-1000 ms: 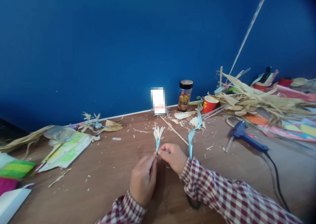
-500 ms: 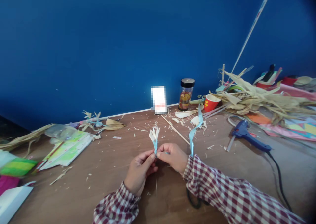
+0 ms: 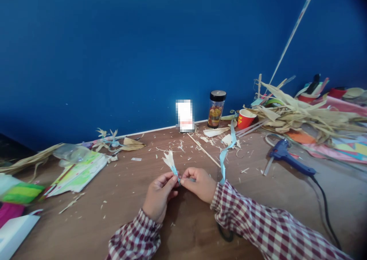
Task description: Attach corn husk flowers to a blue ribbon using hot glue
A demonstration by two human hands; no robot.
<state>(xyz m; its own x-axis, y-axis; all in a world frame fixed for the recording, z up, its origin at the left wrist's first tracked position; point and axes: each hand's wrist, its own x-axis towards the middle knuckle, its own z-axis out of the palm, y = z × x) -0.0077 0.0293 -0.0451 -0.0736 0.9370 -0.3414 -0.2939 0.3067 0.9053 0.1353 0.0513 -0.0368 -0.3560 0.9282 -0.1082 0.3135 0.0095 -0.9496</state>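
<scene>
My left hand (image 3: pixel 160 195) is closed, thumb and fingers pinching the base of a small corn husk flower (image 3: pixel 169 160). The flower has pale pointed petals and a light blue wrap at its lower part, and it leans left. Close against it, my right hand (image 3: pixel 199 183) pinches a blue ribbon at the flower's base; the fingers partly hide the grip. A long light blue ribbon (image 3: pixel 223 162) rises behind my right wrist and stretches back over the table, and its link to the wrap is hidden by the hand.
On the right lie a blue glue gun (image 3: pixel 282 151) with a black cord and a heap of dry husks (image 3: pixel 304 111). Behind stand a red paper cup (image 3: pixel 246 119) and a lidded jar (image 3: pixel 216 109). A thin stick (image 3: pixel 203 150) and scraps litter the table. Papers (image 3: pixel 80 176) lie left.
The flower has tipped from nearly upright over to the left. Both hands have shifted slightly left, still together at its base.
</scene>
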